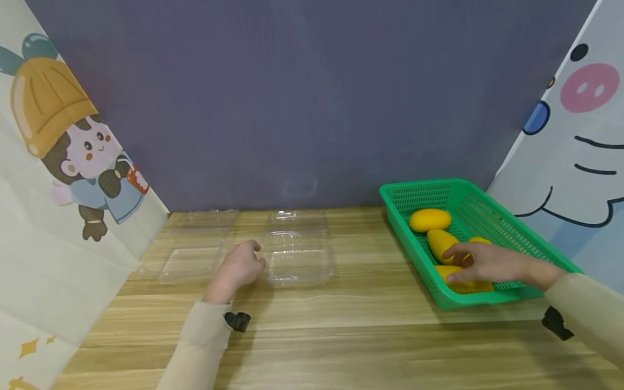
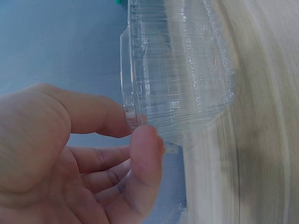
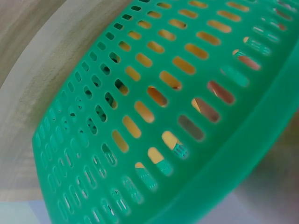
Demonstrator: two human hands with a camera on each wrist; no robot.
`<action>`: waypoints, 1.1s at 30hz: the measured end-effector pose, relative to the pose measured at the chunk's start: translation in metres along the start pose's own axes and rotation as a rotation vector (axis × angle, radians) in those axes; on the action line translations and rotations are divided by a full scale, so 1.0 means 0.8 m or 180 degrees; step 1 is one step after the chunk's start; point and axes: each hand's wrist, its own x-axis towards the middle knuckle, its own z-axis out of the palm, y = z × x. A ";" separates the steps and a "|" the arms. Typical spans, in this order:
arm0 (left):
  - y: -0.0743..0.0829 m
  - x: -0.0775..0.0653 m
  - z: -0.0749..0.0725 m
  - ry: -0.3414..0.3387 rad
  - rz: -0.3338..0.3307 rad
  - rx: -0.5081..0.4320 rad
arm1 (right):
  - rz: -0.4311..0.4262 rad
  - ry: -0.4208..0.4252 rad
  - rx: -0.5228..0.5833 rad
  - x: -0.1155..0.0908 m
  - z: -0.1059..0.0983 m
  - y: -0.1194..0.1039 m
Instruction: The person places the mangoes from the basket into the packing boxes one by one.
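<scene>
Several yellow, mango-shaped fruits (image 1: 430, 220) lie in the green basket (image 1: 453, 301) at the right of the tabletop (image 1: 317, 336), and your right grip (image 1: 494, 264) curves over the nearer ones; you cannot tell from these views whether it is closed on one. Judge the fruits smooth, perhaps slippery, and likely firm enough for a moderate squeeze; each is probably best held across its middle rather than by a tapered end. Your left grip (image 1: 242, 264) pinches the rim of the right clear container (image 1: 299, 265) at its left side, between thumb and finger. The left clear container (image 1: 192, 262) stands to the left, its lid open toward the far side. Both look thin, light and easily dented, so hold them gently by the rim. You can read no brand, label or writing on fruits, basket or containers.
</scene>
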 end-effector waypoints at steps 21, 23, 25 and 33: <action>0.000 0.000 0.000 -0.0017 -0.0007 0.0011 | 0.0036 -0.0181 -0.0111 0.008 0.009 0.007; 0.000 0.000 0.000 -0.0023 -0.0007 0.0000 | 0.0024 -0.0184 -0.0062 0.008 0.009 0.009; 0.000 0.000 0.000 -0.0018 -0.0014 0.0007 | 0.0001 -0.0183 0.0009 0.007 0.008 0.010; 0.001 0.000 -0.001 -0.0023 -0.0029 -0.0036 | -0.0030 -0.0212 0.0259 0.006 0.003 0.010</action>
